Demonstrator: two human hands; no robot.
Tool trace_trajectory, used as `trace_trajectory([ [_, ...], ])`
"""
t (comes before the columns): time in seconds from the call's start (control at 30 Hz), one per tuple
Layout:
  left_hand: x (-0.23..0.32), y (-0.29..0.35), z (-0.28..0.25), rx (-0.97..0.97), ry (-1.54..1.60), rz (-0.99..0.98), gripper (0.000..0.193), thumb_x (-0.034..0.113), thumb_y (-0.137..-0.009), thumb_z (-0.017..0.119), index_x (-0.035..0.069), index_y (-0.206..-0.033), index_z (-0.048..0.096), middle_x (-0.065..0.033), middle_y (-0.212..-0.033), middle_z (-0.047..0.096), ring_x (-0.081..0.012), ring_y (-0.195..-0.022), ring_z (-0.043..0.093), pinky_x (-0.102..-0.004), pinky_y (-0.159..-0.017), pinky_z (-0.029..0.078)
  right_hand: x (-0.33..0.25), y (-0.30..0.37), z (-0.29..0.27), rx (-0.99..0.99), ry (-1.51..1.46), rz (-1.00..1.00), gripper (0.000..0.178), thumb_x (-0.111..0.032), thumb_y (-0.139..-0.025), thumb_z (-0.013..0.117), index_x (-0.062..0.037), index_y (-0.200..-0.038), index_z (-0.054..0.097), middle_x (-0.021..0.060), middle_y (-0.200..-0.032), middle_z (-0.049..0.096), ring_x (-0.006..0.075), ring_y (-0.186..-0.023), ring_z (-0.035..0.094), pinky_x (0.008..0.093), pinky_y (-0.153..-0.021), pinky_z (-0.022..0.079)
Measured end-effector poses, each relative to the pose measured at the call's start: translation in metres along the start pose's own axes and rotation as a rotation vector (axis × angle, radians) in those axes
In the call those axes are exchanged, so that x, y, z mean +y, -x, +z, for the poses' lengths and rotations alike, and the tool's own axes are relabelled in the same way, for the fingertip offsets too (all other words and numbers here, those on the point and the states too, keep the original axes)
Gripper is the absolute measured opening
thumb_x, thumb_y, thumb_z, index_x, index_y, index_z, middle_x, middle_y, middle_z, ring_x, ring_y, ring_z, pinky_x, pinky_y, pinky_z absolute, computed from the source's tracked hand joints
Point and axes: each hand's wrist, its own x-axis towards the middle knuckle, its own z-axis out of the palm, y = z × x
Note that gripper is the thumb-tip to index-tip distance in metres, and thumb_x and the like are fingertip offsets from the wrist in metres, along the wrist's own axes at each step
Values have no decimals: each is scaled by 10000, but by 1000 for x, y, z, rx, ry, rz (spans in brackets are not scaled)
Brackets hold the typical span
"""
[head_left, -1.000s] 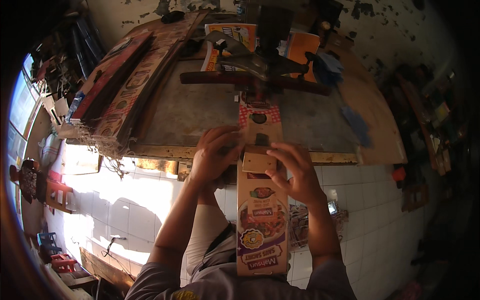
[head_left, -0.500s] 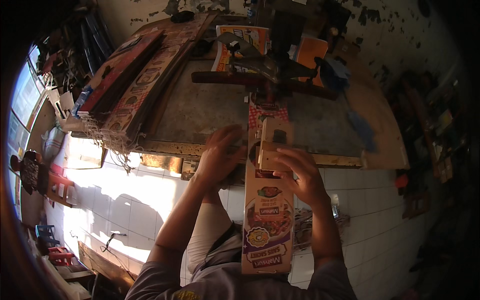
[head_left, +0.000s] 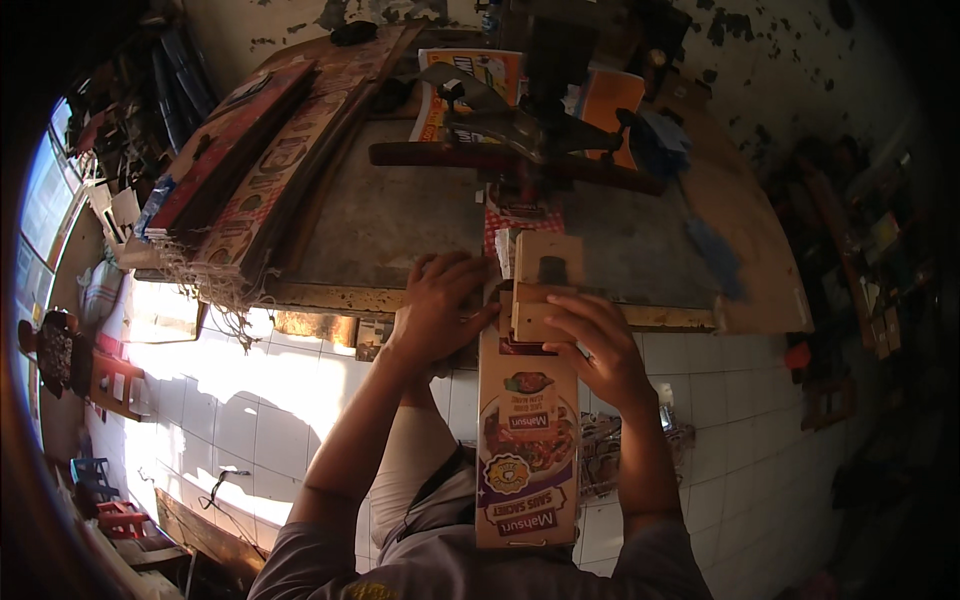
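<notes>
A long printed cardboard strip [head_left: 528, 440], orange and brown with food pictures, runs from under a dark metal device [head_left: 530, 140] over the table edge toward my body. On its upper part lies a pale wooden block [head_left: 548, 285] with a dark patch on top. My right hand [head_left: 603, 345] grips the block's right near corner, thumb at its near edge. My left hand [head_left: 440, 305] rests at the strip's left edge, fingers stretched out, fingertips near the block. A pale strip edge [head_left: 505, 255] shows beside the block; what lies beneath the block is hidden.
Stacks of printed cardboard strips [head_left: 285, 150] with loose strings lie on the table's left. The worn table [head_left: 410, 215] has a brown board [head_left: 765, 240] and a blue cloth-like item [head_left: 712, 255] at right. Orange printed sheets [head_left: 612, 105] lie behind the device. Pale tiles cover the floor.
My left hand has settled against the strip's left edge, its motion smear gone. A pale edge now shows left of the block. The right hand keeps its grip; the whole view has shifted slightly.
</notes>
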Motion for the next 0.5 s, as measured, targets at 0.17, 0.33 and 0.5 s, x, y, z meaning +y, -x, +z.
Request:
trace_trajectory([
  [0.17, 4, -1, -3, 4, -32, -9, 519, 345, -848, 876, 152, -1319, 775, -6, -1431, 743, -268, -1351, 627, -538, -1204, 374, 4, 3, 3, -19, -17, 21, 473, -20, -801, 895, -58, -1247, 741, 85, -1451, 698, 322, -1336, 653, 479, -1085, 553],
  [0.33, 4, -1, -4, -3, -33, -20, 526, 347, -841, 881, 159, -1321, 775, 1, -1433, 742, -266, -1353, 626, -546, -1223, 359, 4, 3, 1, -39, -40, 39, 510, -24, -806, 903, -66, -1288, 743, 84, -1463, 698, 327, -1347, 646, 479, -1096, 552],
  [0.5, 6, -1, -4, 1, -30, -24, 522, 355, -840, 880, 163, -1314, 777, 3, -1426, 746, -265, -1357, 626, -570, -1248, 336, 2, 3, 0, -38, -36, 33, 510, -28, -810, 900, -62, -1293, 741, 87, -1458, 700, 327, -1343, 647, 482, -1090, 552],
])
